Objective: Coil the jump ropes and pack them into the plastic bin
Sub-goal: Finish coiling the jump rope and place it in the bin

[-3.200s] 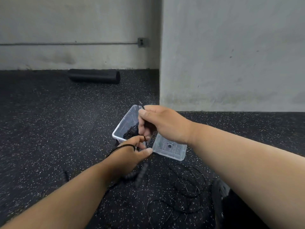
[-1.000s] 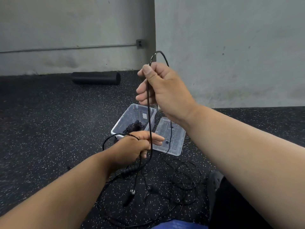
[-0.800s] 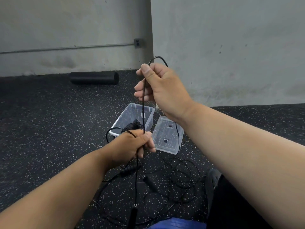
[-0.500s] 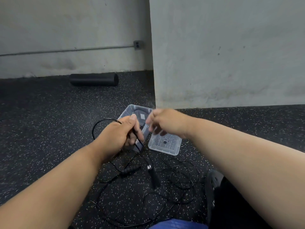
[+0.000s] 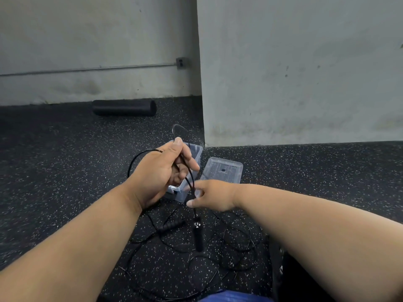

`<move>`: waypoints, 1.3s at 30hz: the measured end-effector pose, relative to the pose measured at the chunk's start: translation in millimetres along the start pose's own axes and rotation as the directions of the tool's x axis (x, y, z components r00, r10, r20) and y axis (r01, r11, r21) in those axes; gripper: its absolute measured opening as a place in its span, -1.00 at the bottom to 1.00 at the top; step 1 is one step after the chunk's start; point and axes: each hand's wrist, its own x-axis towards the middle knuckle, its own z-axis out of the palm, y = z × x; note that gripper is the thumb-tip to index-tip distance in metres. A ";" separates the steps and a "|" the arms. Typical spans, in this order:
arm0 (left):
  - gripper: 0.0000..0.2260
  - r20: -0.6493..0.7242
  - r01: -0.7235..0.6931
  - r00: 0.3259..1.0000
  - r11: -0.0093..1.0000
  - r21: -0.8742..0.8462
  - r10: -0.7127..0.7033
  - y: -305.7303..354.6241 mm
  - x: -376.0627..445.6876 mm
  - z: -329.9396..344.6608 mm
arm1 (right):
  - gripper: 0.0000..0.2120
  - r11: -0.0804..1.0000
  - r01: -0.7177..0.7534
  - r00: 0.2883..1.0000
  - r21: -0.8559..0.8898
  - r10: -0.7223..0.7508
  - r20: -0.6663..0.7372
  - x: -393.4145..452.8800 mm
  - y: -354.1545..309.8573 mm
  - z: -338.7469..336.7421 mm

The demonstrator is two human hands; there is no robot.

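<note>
My left hand [image 5: 160, 174] grips gathered loops of a thin black jump rope [image 5: 139, 159] in front of the clear plastic bin [image 5: 196, 151], which it mostly hides. From that hand the rope runs down past my right hand [image 5: 210, 196], whose thumb and forefinger pinch the cord. Below, a black handle [image 5: 198, 236] dangles from the cord. A second black handle [image 5: 172, 226] lies on the floor among loose rope loops [image 5: 237, 245].
The bin's clear lid [image 5: 222, 171] lies on the speckled black rubber floor right of the bin. A black foam roller [image 5: 124, 107] lies by the far wall. A grey concrete pillar [image 5: 294, 70] stands behind the bin. My dark shoe [image 5: 281, 256] is at lower right.
My right hand had pulled the rope up high, then dropped below my left hand and now pinches the cord. My left hand rose with more loops. One handle now hangs off the floor.
</note>
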 end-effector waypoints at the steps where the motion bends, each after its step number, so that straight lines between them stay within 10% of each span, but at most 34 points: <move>1: -0.65 -0.005 -0.003 1.000 1.000 -0.010 0.003 0.2 -0.9 -0.9 | -0.77 1.000 0.013 0.999 -0.014 -0.013 0.037 -0.5 -1.2 1.4; 18: -0.55 -0.142 0.027 0.989 0.998 -0.062 -0.036 -13.0 -9.4 -33.9 | -0.68 0.978 0.209 0.961 0.005 -0.205 -0.185 -20.2 -43.2 -25.5; 28: -0.57 0.082 0.178 0.944 0.702 0.690 -0.320 -81.0 -28.1 -19.0 | -0.63 0.892 0.374 0.870 0.255 -0.242 -0.431 -40.0 -68.9 -55.9; 39: -0.78 0.025 0.240 0.948 0.764 0.600 -0.317 -105.5 -17.0 -17.4 | -0.75 0.804 0.436 0.845 0.404 -0.212 -0.491 -45.3 -82.9 -75.6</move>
